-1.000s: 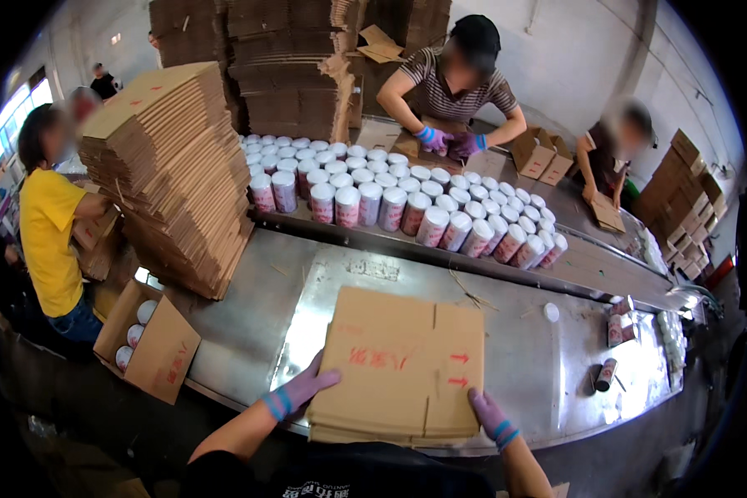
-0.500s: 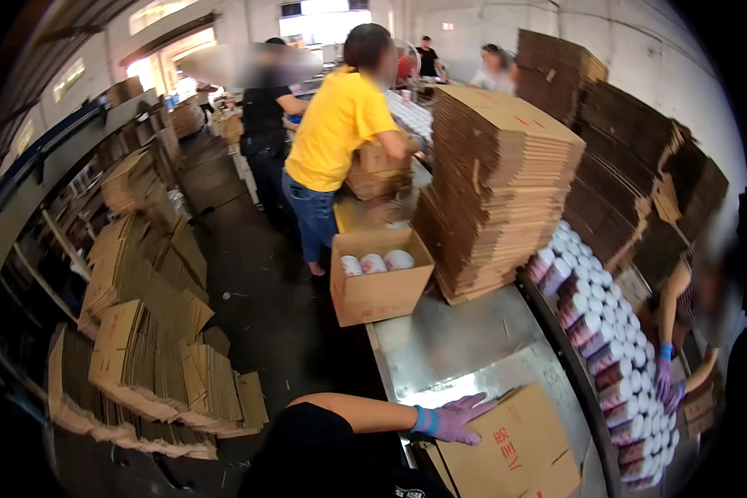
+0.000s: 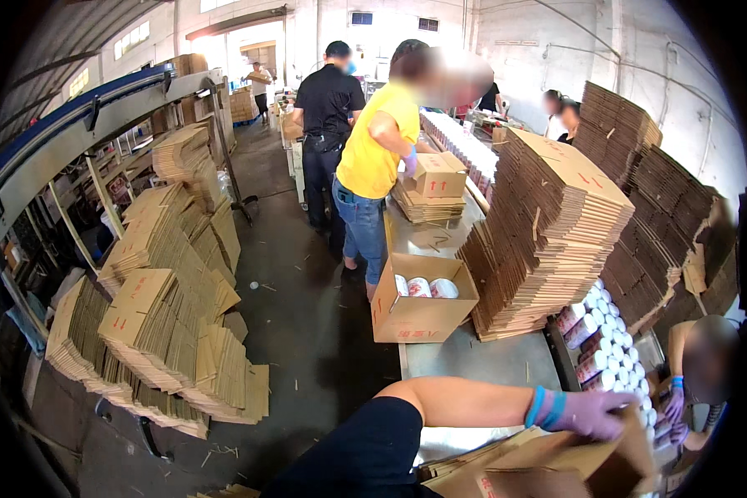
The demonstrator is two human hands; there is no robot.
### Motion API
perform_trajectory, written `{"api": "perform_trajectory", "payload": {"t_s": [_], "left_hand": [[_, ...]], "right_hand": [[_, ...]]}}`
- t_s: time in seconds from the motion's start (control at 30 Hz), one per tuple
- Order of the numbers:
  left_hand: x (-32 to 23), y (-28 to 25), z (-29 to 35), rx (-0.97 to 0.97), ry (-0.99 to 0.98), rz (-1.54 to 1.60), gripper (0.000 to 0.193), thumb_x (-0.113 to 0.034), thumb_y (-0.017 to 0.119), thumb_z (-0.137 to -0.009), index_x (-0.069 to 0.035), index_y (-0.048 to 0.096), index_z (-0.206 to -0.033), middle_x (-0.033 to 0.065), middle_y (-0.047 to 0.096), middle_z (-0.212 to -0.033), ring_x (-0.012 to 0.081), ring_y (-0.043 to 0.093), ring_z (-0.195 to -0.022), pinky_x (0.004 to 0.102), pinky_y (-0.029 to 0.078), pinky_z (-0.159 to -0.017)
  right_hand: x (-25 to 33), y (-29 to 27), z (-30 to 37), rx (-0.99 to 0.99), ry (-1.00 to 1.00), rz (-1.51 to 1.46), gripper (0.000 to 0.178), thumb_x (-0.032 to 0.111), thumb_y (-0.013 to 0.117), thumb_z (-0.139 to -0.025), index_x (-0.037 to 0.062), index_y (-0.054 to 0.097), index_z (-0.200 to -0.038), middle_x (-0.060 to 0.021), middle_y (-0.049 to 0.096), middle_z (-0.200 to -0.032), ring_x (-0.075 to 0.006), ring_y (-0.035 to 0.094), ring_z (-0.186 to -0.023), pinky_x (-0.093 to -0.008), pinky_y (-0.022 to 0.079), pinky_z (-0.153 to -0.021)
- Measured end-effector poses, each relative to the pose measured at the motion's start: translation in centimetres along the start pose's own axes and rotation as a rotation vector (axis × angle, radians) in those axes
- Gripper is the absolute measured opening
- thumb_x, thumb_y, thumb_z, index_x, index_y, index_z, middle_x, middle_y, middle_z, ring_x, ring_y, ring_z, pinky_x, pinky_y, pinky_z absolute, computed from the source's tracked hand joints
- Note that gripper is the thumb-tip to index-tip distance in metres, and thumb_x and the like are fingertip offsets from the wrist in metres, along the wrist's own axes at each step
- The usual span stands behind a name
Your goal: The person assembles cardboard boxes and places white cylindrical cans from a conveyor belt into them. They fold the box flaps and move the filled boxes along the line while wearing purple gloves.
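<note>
We locate the partly unfolded cardboard carton (image 3: 614,461) at the near end of the metal worktop (image 3: 515,363). Our gloved left hand (image 3: 585,413) is at the carton's upper edge, with the carton directly below the extended fingers. Motion blurs the fingers; we cannot tell whether they grip the cardboard. We likewise cannot tell the right hand's state.

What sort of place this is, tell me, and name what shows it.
Most likely a packing workshop: a tall stack of flat cartons, rows of white-topped cans, and an open box holding similar cans all point to it.
</note>
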State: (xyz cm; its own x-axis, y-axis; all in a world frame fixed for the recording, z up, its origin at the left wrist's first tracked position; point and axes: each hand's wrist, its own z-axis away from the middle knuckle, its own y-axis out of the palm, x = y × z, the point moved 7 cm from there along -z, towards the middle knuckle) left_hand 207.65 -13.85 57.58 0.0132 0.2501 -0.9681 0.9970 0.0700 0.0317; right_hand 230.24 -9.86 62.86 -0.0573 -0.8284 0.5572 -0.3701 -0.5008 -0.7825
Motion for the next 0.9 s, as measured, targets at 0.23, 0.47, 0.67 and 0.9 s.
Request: {"api": "perform_trajectory", "payload": {"t_s": [0.23, 0.47, 0.67, 0.9], "left_hand": [[4.3, 1.8, -1.4, -0.075, 0.263, 0.035, 0.064, -0.009, 0.060, -0.083, -0.004, 0.032, -0.139, 0.0145, 0.042, -0.131, 0.0223, 0.043, -0.121, 0.0357, 0.035, -0.104], [3.5, 1.9, 6.1, -0.032, 0.280, -0.158, 0.030, -0.017, 0.061, -0.086, -0.003, 0.059, -0.113, 0.0130, 0.030, -0.146, 0.0244, 0.033, -0.128, 0.0372, 0.028, -0.106], [-1.1, 2.2, 4.6, 0.262, 0.279, -0.717, 0.063, -0.023, 0.063, -0.083, -0.009, 0.039, -0.139, 0.0212, 0.034, -0.142, 0.0349, 0.032, -0.132, 0.0448, 0.027, -0.108], [3.2, 4.3, 5.3, 1.061, -0.019, -0.330, 0.040, -0.024, 0.054, -0.090, -0.007, 0.053, -0.127, 0.0143, 0.055, -0.124, 0.0288, 0.054, -0.110, 0.0391, 0.042, -0.096]], "right_hand": [[-4.4, 2.9, 2.1, -0.368, 0.124, -0.175, 0.067, 0.048, 0.041, -0.092, -0.0089, 0.047, -0.127, -0.0231, 0.047, -0.134, -0.0220, 0.053, -0.097, -0.0322, 0.045, -0.081], [-7.1, 4.3, 6.6, -0.137, 0.755, -0.320, 0.048, 0.036, 0.050, -0.091, 0.0004, 0.052, -0.123, -0.0124, 0.063, -0.102, -0.0147, 0.058, -0.091, -0.0296, 0.047, -0.080], [-5.1, 4.5, 5.7, -0.222, 0.728, -0.477, 0.074, 0.029, 0.073, -0.079, 0.0022, 0.035, -0.137, -0.0152, 0.053, -0.123, -0.0273, 0.055, -0.112, -0.0367, 0.045, -0.093], [-11.6, 8.1, 11.0, 0.487, 0.873, -0.167, 0.060, 0.021, 0.069, -0.082, 0.0051, 0.044, -0.135, -0.0175, 0.056, -0.123, -0.0294, 0.056, -0.112, -0.0400, 0.044, -0.097]]}}
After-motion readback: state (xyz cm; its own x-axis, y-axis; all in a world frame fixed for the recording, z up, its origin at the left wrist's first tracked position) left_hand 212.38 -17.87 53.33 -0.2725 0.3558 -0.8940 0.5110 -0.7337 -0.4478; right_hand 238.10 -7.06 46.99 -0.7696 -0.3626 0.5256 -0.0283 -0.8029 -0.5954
